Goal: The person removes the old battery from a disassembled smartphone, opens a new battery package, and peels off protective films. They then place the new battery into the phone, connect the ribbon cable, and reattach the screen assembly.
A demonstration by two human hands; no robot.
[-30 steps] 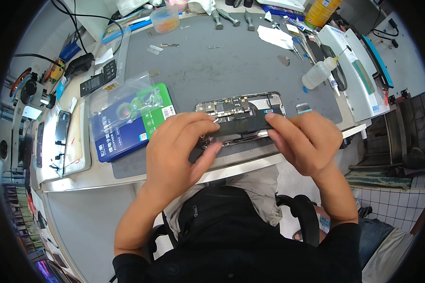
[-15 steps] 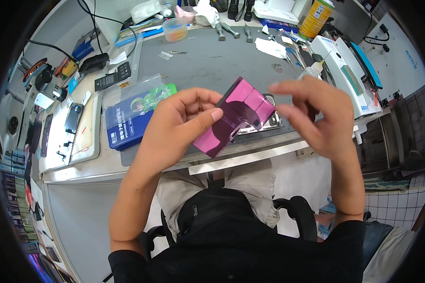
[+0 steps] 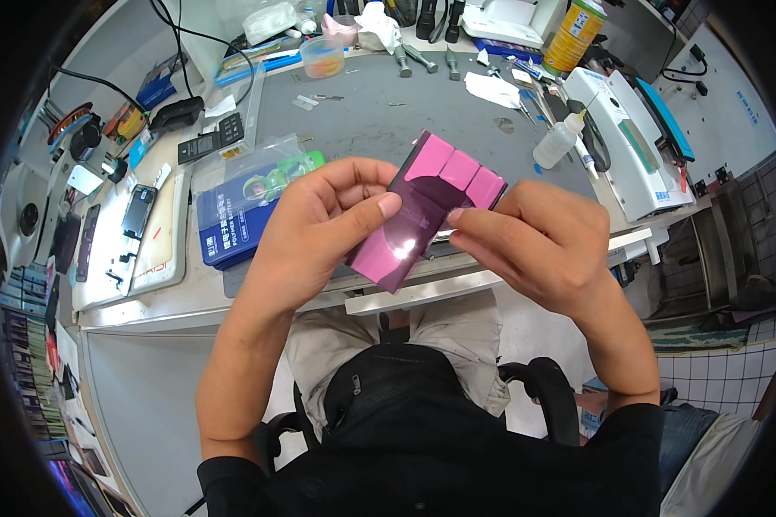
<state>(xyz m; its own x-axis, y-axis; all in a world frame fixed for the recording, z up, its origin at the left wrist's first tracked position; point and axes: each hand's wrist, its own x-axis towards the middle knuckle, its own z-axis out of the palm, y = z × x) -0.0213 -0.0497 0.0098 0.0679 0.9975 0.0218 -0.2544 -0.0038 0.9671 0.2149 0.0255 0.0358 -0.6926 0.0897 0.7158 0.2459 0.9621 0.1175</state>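
Above the bench's front edge I hold a flat phone battery (image 3: 414, 202), tilted, its dark face partly covered by glossy pink film with creased sections at the top. My left hand (image 3: 328, 224) is closed on its left side, thumb on the face and fingers behind. The thumb and index finger of my right hand (image 3: 539, 237) are pinched together at the battery's right edge; what exactly lies between them is mostly hidden. Beneath, the opened phone is nearly all covered by the battery and my right hand.
To the left lie a blue battery box (image 3: 233, 228) with green round stickers and clear plastic on it, and a white tray (image 3: 159, 241) with phone parts. A dropper bottle (image 3: 559, 142) and a white machine (image 3: 621, 138) stand right. Screwdrivers (image 3: 418, 59) line the grey mat's (image 3: 362, 108) back.
My right hand has come left and down to the battery, its fingers closing at the edge. The battery has tilted slightly, and the dropper bottle is now uncovered.
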